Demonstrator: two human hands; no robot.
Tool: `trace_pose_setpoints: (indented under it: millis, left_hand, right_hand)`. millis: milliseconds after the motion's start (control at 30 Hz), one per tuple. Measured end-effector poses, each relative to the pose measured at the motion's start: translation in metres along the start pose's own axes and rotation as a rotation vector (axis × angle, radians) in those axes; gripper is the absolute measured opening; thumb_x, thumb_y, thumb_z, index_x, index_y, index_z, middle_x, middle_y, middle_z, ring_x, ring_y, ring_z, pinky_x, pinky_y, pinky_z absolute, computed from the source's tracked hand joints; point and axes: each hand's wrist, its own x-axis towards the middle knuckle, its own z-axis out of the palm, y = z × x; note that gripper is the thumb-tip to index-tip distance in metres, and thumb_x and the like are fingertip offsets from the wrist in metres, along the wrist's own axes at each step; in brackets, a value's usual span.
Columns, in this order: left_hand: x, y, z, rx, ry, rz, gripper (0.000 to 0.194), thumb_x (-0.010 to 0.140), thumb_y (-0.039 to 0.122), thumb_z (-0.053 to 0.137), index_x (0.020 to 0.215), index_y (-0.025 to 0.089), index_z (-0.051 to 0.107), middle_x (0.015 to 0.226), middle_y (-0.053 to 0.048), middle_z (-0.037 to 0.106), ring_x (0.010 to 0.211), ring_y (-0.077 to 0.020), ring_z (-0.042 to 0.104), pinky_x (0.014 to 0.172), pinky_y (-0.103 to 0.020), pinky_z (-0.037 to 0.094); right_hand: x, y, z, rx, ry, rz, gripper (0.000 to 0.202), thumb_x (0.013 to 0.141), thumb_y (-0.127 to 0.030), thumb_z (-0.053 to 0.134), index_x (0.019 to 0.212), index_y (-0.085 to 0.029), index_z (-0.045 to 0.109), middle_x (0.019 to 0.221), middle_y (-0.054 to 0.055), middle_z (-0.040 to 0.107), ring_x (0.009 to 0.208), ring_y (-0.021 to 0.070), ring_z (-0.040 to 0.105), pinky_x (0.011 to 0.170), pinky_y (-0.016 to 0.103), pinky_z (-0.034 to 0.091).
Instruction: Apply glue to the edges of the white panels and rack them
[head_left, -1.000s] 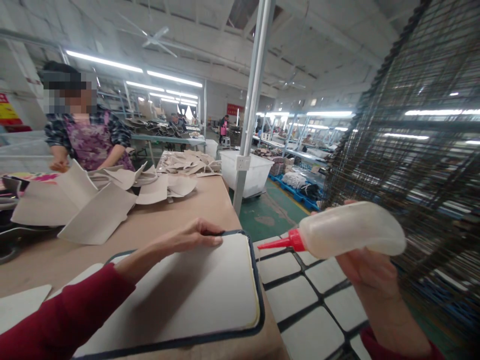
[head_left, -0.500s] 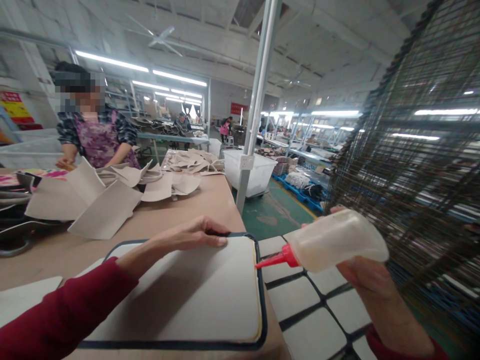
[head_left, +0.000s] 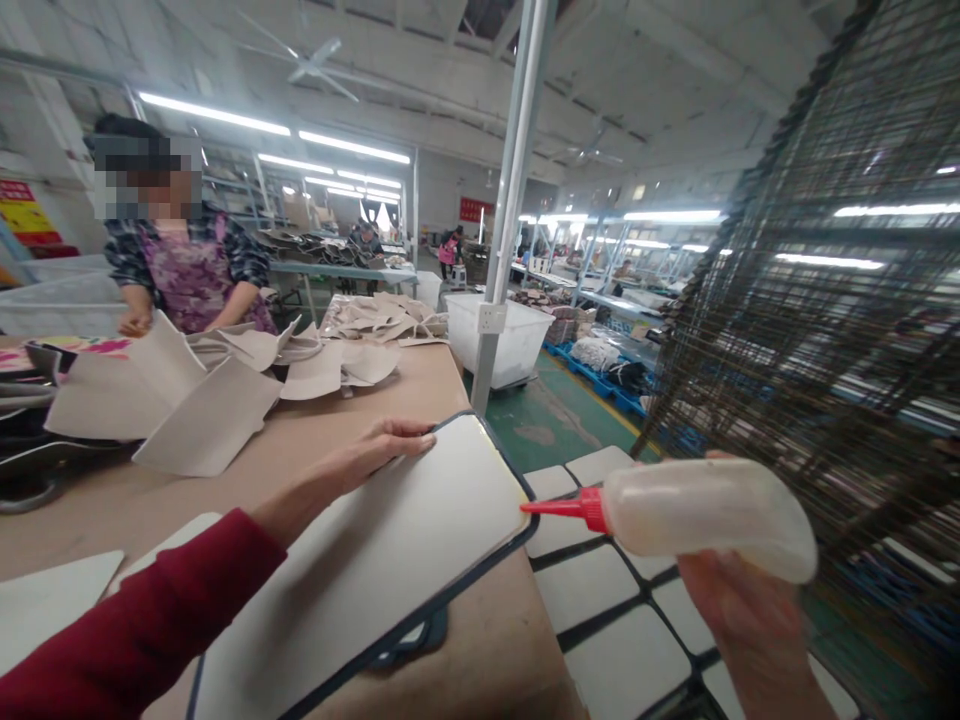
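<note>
My left hand (head_left: pixel 394 443) grips the far edge of a white panel (head_left: pixel 390 540) with a dark blue rim, thumb on top of its face. The panel lies turned at an angle over the table's right edge. A yellowish line of glue runs along its right border. In my right hand (head_left: pixel 739 590) is a translucent glue bottle (head_left: pixel 705 510) with a red nozzle (head_left: pixel 562 508), held almost level. The nozzle tip meets the panel's right corner. Under the panel's near edge a dark-rimmed piece (head_left: pixel 412 640) partly shows.
Beige cut pieces (head_left: pixel 202 400) are heaped on the brown table (head_left: pixel 345 412). A co-worker (head_left: pixel 184 260) in a purple apron stands behind them. Several white panels (head_left: pixel 622 625) lie in rows to the right, below a wire rack (head_left: pixel 787 250). A metal post (head_left: pixel 506 200) and white bin (head_left: pixel 517 340) stand beyond.
The panel has turned counter-clockwise with my left hand, its far right corner swinging up and left. The nozzle tip has gone from the right side's upper part to the near right corner.
</note>
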Motion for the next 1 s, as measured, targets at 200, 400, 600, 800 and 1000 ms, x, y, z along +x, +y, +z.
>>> trace_pose_setpoints:
  millis: [200, 400, 600, 800, 1000]
  left_hand:
    - [0.012, -0.019, -0.003, -0.075, 0.060, 0.024, 0.044, 0.070, 0.034, 0.076, 0.110, 0.017, 0.071, 0.079, -0.007, 0.075, 0.058, -0.0173, 0.066, 0.050, -0.023, 0.052]
    - [0.012, -0.024, 0.004, -0.152, 0.164, -0.023, 0.049, 0.064, 0.032, 0.080, 0.109, 0.014, 0.070, 0.074, -0.006, 0.075, 0.054, -0.0163, 0.065, 0.048, -0.023, 0.052]
    - [0.012, -0.027, 0.006, -0.223, 0.183, -0.023, 0.043, 0.067, 0.028, 0.078, 0.107, 0.014, 0.070, 0.076, -0.007, 0.075, 0.055, -0.0164, 0.066, 0.048, -0.023, 0.052]
    - [0.012, -0.026, 0.012, -0.287, 0.235, -0.035, 0.028, 0.074, 0.019, 0.071, 0.101, 0.013, 0.070, 0.076, -0.008, 0.075, 0.056, -0.0163, 0.067, 0.050, -0.023, 0.053]
    - [0.012, -0.028, 0.016, -0.325, 0.280, -0.076, 0.021, 0.079, 0.015, 0.066, 0.100, 0.014, 0.070, 0.077, -0.007, 0.075, 0.056, -0.0165, 0.067, 0.052, -0.025, 0.054]
  right_hand:
    - [0.001, 0.006, 0.000, 0.024, 0.101, -0.052, 0.066, 0.057, -0.025, 0.083, 0.119, -0.031, 0.061, 0.116, 0.005, 0.064, 0.105, 0.0269, 0.060, 0.098, 0.045, 0.046]
    - [-0.003, 0.015, 0.000, -0.018, 0.072, -0.019, 0.070, 0.058, -0.027, 0.083, 0.124, -0.027, 0.059, 0.126, 0.008, 0.061, 0.108, 0.0268, 0.060, 0.091, 0.037, 0.050]
    - [-0.001, 0.020, 0.007, 0.063, 0.052, -0.007, 0.067, 0.060, -0.023, 0.082, 0.123, -0.025, 0.059, 0.120, 0.009, 0.064, 0.104, 0.0266, 0.063, 0.089, 0.037, 0.052]
    - [0.013, 0.019, 0.022, 0.173, 0.177, 0.013, 0.053, 0.055, -0.025, 0.084, 0.105, -0.027, 0.067, 0.103, 0.003, 0.069, 0.089, 0.0223, 0.065, 0.093, 0.042, 0.049]
    - [0.024, 0.022, 0.027, 0.179, 0.171, -0.019, 0.046, 0.056, -0.025, 0.084, 0.099, -0.027, 0.068, 0.088, 0.000, 0.069, 0.080, 0.0203, 0.063, 0.090, 0.043, 0.050]
